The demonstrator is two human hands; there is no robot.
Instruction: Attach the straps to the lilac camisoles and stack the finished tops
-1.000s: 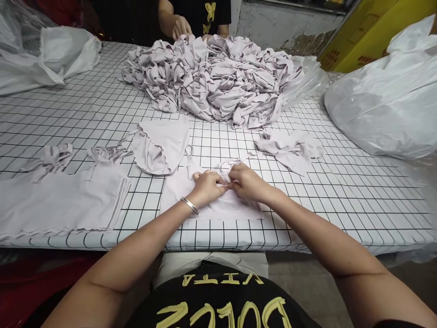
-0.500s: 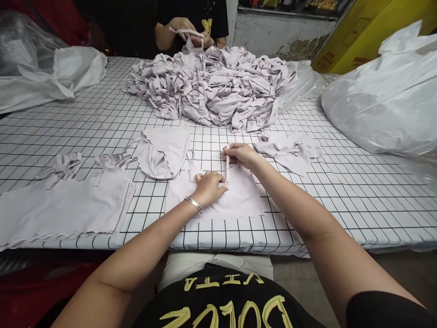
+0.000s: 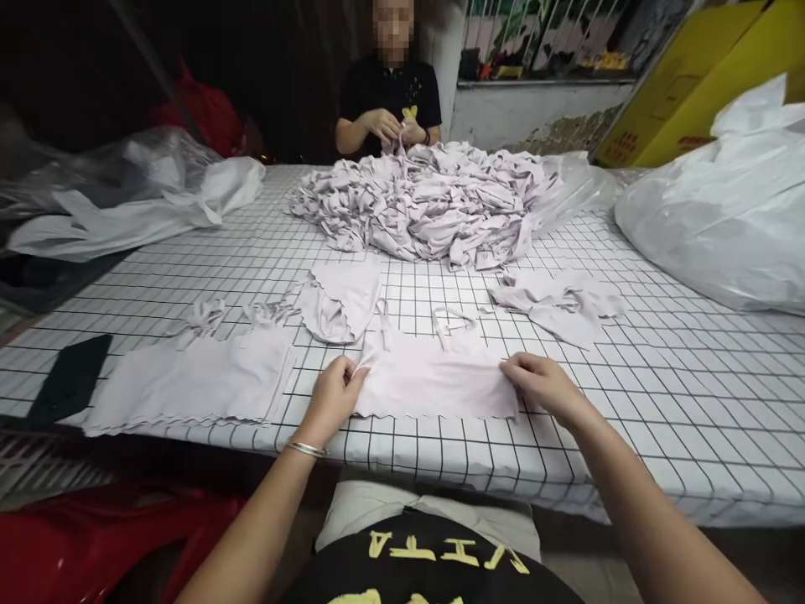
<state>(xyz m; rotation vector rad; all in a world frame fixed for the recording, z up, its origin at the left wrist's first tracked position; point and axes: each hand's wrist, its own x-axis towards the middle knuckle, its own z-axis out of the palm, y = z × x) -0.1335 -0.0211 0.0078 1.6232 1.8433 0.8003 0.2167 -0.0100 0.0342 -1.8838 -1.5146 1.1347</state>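
Two hands gripped one pale garment [image 3: 433,382], which lay flat near the front edge of the bench [image 3: 667,419], as viewed from where I stood. The left hand [image 3: 338,390] pinched one side edge between thumb and curled fingers; the right hand [image 3: 539,383] pinched the opposite side likewise, so that the cloth spanned the space between them. Its shoulder straps [image 3: 386,331] pointed toward the far side. A metal bangle [image 3: 307,450] encircled the left wrist. To the left, a layered stack [image 3: 189,382] of similar pieces (straps gathered at its far edge) lay apart from the left hand. A loosely folded piece [image 3: 355,289] rested just beyond, and a crumpled piece [image 3: 559,306] lay farther right. Behind these, a large heap [image 3: 433,205] occupied the bench before a co-worker [image 3: 386,96], who held some fabric.
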